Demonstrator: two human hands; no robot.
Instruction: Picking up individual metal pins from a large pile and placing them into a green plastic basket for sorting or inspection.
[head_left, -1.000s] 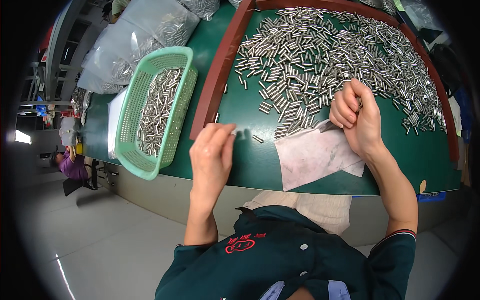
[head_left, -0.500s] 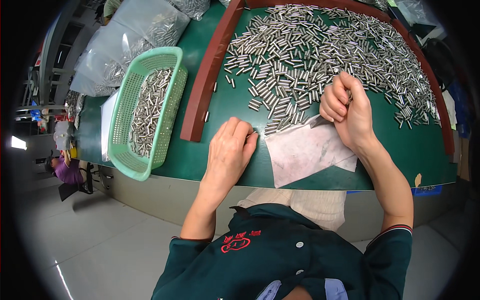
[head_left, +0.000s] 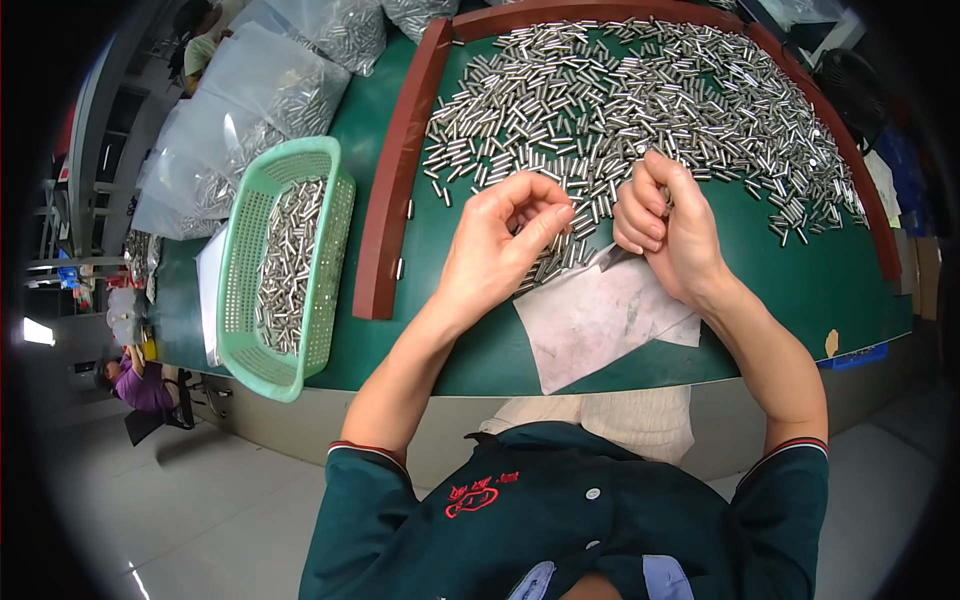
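Your left hand pinches at the near edge of the metal pins spread across the green bench; lift one pin cleanly. Your right hand is closed around a small blade-like tool, so keep its tip steady above the white sheet.

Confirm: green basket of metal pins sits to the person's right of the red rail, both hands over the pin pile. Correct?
Not quite. In the head view the basket sits to the person's left of the rail, not the right. Both the left hand and the right hand are over the pins.
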